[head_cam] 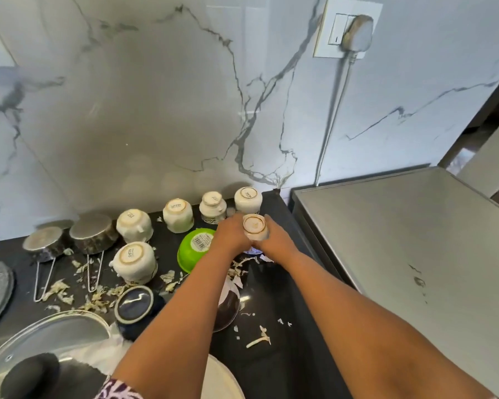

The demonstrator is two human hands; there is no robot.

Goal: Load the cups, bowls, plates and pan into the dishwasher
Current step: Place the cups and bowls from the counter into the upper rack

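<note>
An upturned white cup (254,226) sits between my two hands at the back right of the dark counter (274,298). My left hand (232,234) grips its left side and my right hand (271,240) grips its right side. Several more white cups stand upside down behind and to the left, among them one by the wall (248,199) and one nearer me (136,262). A green bowl (195,247) lies upside down under my left wrist. A dark blue bowl (134,305) and a brown bowl (228,308) lie nearer me, the brown one partly hidden by my left arm.
Two small steel pans (94,236) with wire handles lie upside down at the left. A glass lid (43,338) and a white plate (225,381) sit at the near edge. Vegetable scraps litter the counter. A steel appliance top (401,231) stands at the right, a cord running up to the wall socket.
</note>
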